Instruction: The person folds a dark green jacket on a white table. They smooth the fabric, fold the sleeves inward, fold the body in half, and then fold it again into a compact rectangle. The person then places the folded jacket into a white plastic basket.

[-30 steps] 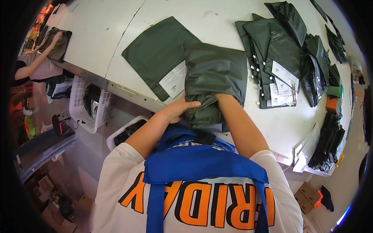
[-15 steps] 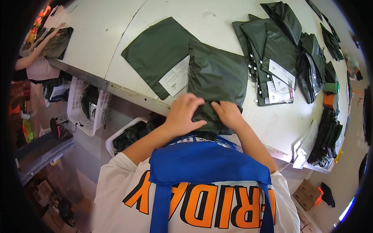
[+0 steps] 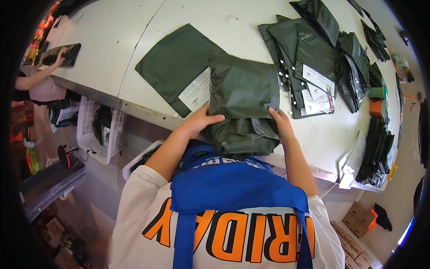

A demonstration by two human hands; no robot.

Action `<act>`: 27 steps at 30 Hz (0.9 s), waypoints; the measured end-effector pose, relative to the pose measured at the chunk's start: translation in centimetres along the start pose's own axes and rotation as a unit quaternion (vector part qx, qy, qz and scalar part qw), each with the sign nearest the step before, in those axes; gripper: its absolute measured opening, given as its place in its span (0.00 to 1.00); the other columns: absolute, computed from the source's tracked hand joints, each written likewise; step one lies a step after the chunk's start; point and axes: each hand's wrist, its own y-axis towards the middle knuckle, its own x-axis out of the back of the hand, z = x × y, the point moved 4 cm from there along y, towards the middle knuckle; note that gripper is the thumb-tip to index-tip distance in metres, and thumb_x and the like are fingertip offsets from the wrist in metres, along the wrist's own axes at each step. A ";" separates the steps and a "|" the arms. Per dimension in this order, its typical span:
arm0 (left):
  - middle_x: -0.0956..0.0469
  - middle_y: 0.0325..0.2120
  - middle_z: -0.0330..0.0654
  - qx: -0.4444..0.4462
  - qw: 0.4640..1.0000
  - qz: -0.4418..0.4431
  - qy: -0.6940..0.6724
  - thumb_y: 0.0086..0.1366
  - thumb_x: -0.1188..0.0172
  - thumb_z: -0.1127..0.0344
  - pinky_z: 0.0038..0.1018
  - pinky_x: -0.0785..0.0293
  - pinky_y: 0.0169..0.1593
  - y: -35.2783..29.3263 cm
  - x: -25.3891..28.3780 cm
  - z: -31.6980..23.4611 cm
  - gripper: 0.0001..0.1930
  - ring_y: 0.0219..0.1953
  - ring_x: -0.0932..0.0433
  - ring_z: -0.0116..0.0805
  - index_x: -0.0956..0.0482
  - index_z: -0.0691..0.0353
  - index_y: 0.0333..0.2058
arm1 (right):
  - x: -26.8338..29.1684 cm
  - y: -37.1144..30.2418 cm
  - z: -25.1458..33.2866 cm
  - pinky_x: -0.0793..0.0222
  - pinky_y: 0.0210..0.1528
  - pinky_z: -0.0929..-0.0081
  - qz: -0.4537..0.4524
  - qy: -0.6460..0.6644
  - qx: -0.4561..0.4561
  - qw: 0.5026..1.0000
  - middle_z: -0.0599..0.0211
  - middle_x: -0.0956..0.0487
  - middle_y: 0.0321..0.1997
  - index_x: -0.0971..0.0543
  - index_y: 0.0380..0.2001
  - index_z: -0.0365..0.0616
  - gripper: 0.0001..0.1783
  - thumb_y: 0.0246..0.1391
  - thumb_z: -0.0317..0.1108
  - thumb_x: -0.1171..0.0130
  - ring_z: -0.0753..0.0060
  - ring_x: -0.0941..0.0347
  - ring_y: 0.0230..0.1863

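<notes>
A dark green, shiny fabric pouch (image 3: 244, 87) lies at the near edge of the table, its near part bunched in loose folds. My left hand (image 3: 200, 122) grips its left edge, thumb on top and the other fingers mostly hidden at the side. At the right edge my right hand (image 3: 282, 124) holds it too, thumb laid on top and fingers largely out of sight. Partly under the pouch's left side lie a flat dark green fabric piece (image 3: 174, 65) and a white printed sheet (image 3: 195, 92).
Several dark green pouches (image 3: 313, 49) with white printed sheets (image 3: 318, 101) are piled at the right. A green roll (image 3: 378, 92) stands beyond them. White plastic baskets (image 3: 117, 130) sit below the table's left edge. At the far left, a co-worker's hand (image 3: 60, 56) handles a dark folded item.
Both my hands have moved apart, from the pouch's near middle to its side edges. The pouch's near part now shows more spread out. The co-worker's dark item has become a narrower fold.
</notes>
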 end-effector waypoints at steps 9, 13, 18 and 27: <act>0.38 0.62 0.47 -0.019 0.999 -0.004 0.032 0.57 0.33 0.63 0.31 0.44 0.65 -4.7 -2.2 4.0 0.43 0.63 0.40 0.37 0.48 0.65 0.65 | -0.4 -5.9 -3.8 0.35 0.56 0.73 0.002 -0.065 0.035 0.997 0.57 0.25 0.52 0.36 0.58 0.31 0.32 0.55 0.38 0.39 0.68 0.29 0.52; 0.37 0.61 0.50 -0.073 0.991 0.005 0.114 0.58 0.35 0.61 0.31 0.46 0.66 -3.5 -2.3 2.7 0.41 0.64 0.41 0.38 0.47 0.67 0.65 | -0.2 -7.4 -4.0 0.36 0.57 0.74 -0.085 -0.071 0.124 0.986 0.59 0.24 0.51 0.32 0.56 0.31 0.28 0.56 0.34 0.39 0.70 0.29 0.51; 0.33 0.58 0.44 -0.095 0.987 0.072 -0.105 0.64 0.44 0.43 0.34 0.37 0.61 0.0 -2.3 -7.4 0.38 0.59 0.34 0.34 0.45 0.57 0.65 | 0.4 -5.6 1.1 0.33 0.49 0.75 -0.167 0.060 0.242 0.954 0.62 0.22 0.46 0.27 0.51 0.31 0.19 0.60 0.33 0.45 0.74 0.28 0.43; 0.33 0.59 0.51 -0.058 0.974 -0.052 0.213 0.69 0.51 0.47 0.29 0.39 0.60 4.9 -3.2 -4.6 0.32 0.59 0.33 0.39 0.37 0.66 0.62 | -2.4 -12.6 2.3 0.26 0.43 0.74 0.166 -0.310 0.092 0.932 0.62 0.20 0.41 0.21 0.42 0.38 0.13 0.59 0.35 0.43 0.73 0.24 0.39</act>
